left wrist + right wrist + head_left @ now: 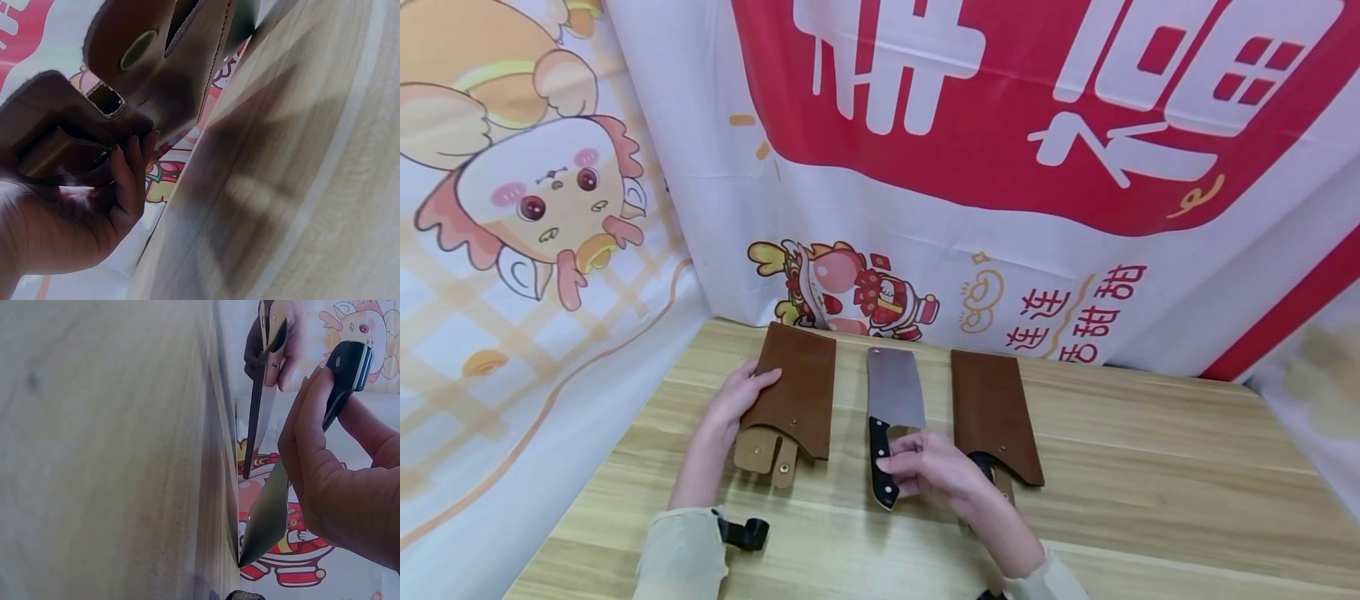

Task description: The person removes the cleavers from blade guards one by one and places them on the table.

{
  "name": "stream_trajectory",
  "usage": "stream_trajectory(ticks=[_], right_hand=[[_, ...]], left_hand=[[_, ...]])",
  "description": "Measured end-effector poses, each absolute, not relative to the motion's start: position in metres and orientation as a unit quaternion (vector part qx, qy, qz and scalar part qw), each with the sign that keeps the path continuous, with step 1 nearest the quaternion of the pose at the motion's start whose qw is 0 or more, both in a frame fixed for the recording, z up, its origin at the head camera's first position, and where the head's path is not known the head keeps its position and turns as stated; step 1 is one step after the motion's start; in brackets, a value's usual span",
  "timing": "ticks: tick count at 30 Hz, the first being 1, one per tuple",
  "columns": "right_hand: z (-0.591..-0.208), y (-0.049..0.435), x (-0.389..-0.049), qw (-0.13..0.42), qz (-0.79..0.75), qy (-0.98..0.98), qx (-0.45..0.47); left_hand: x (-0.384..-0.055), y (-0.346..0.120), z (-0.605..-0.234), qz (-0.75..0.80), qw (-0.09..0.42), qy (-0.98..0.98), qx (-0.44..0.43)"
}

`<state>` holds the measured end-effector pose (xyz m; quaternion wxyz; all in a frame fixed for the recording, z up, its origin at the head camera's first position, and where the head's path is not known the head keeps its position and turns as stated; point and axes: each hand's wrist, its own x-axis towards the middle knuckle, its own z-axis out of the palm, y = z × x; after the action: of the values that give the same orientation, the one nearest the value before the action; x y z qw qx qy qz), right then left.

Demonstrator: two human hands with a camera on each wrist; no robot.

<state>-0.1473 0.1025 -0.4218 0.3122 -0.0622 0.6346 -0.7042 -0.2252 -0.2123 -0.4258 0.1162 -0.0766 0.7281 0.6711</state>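
A brown leather knife sheath (797,379) is in my left hand (737,400), its thumb on top and the fingers underneath. The sheath's tan snap strap (784,468) hangs open towards me. In the left wrist view, the sheath (181,81) is raised off the table, with fingertips (128,156) against its underside. My right hand (928,468) pinches the black handle (880,467) of a cleaver; its bare blade (895,387) points away from me. From the right wrist view, the cleaver blade (269,512) tilts down towards the tabletop and its handle is higher.
Right of the cleaver lies a second brown sheath (992,408), with a black handle (981,461) partly showing at its mouth, behind my right forearm. Printed cloth (880,192) hangs along the back and left of the wooden table (1150,467).
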Motion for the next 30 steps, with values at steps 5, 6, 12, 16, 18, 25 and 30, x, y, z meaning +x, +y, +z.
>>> stream_trajectory(ticks=[5,6,12,16,18,25,30], right_hand=[[-0.4236,0.1022,-0.1471,0.314,-0.7,0.638,-0.065],[-0.4241,0.1021,-0.1471,0.315,-0.699,0.638,-0.066],[-0.4248,0.1014,-0.1461,0.317,-0.699,0.638,-0.069],[-0.4241,0.1007,-0.145,0.319,-0.698,0.638,-0.069],[-0.4238,0.1004,-0.1447,0.319,-0.697,0.638,-0.065],[-0.424,0.0994,-0.1442,0.318,-0.699,0.638,-0.054],[-0.4252,0.0984,-0.1442,0.318,-0.696,0.641,-0.052]], left_hand=[[-0.2243,-0.2114,-0.4246,0.666,0.116,0.733,-0.078],[-0.2242,-0.2115,-0.4246,0.664,0.115,0.735,-0.078],[-0.2236,-0.2116,-0.4251,0.659,0.115,0.739,-0.081],[-0.223,-0.2112,-0.4259,0.658,0.117,0.74,-0.083],[-0.2227,-0.2109,-0.4262,0.658,0.119,0.739,-0.083],[-0.2231,-0.2101,-0.4277,0.661,0.123,0.736,-0.082],[-0.2233,-0.2094,-0.4286,0.654,0.122,0.742,-0.081]])
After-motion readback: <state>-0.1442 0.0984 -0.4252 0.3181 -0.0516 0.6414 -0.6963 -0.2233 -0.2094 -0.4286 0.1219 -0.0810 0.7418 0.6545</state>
